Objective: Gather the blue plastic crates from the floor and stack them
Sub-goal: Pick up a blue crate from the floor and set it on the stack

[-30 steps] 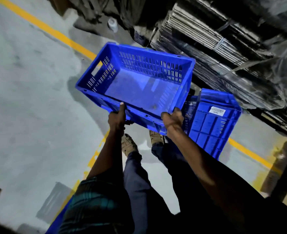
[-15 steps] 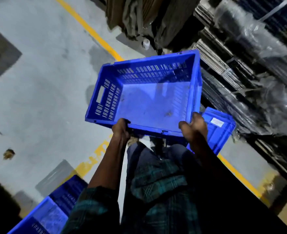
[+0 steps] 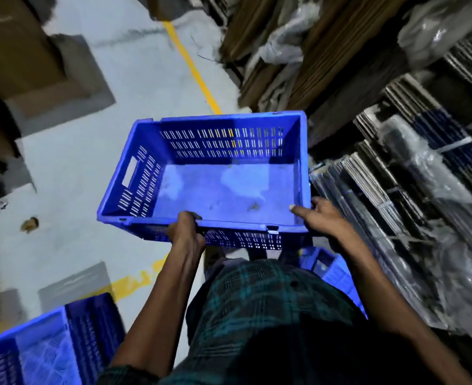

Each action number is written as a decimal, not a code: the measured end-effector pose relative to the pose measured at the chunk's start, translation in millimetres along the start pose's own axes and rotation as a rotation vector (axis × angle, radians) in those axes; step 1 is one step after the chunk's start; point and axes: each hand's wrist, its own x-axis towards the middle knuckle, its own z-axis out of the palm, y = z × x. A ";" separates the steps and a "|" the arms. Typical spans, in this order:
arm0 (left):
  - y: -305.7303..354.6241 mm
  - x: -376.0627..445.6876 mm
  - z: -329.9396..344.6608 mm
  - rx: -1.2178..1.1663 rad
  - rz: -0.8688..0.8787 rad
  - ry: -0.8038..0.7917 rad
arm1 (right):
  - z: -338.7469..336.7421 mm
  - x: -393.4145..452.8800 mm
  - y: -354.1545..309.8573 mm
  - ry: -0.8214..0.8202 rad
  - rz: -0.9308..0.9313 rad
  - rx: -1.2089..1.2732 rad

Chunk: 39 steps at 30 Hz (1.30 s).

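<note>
I hold an empty blue plastic crate (image 3: 223,190) with slotted walls in front of my waist, its open top facing up. My left hand (image 3: 186,233) grips the near rim left of centre. My right hand (image 3: 319,218) grips the near right corner, thumb over the rim. Another blue crate (image 3: 43,348) stands at the bottom left on the floor. A third blue crate (image 3: 333,270) shows partly behind my right arm, low on the right.
Grey concrete floor with a yellow line (image 3: 193,68) running away ahead. Stacked cardboard and plastic-wrapped bundles (image 3: 412,173) fill the right side. Brown cartons (image 3: 12,51) stand at the upper left. A small scrap (image 3: 29,225) lies on the floor at left.
The held crate has risen and levelled closer to my body as the view swung left. The crate on the right slid behind my arm; the bottom-left crate came further into view.
</note>
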 end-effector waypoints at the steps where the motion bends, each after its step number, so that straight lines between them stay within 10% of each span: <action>1: 2.9 -4.9 0.1 -0.033 0.015 0.022 | -4.0 4.1 -4.2 -0.018 -0.006 0.019; 14: 1.6 -83.3 10.5 -0.310 0.311 0.158 | -37.9 61.7 -76.7 -0.080 -0.262 0.547; 24: -15.6 -113.6 -34.4 -0.530 0.346 0.334 | -2.7 93.1 -89.6 -0.020 -0.468 0.255; 39: -59.9 -66.6 -173.6 -0.777 -0.230 0.138 | 79.0 -126.7 -156.8 -0.268 -1.025 -0.006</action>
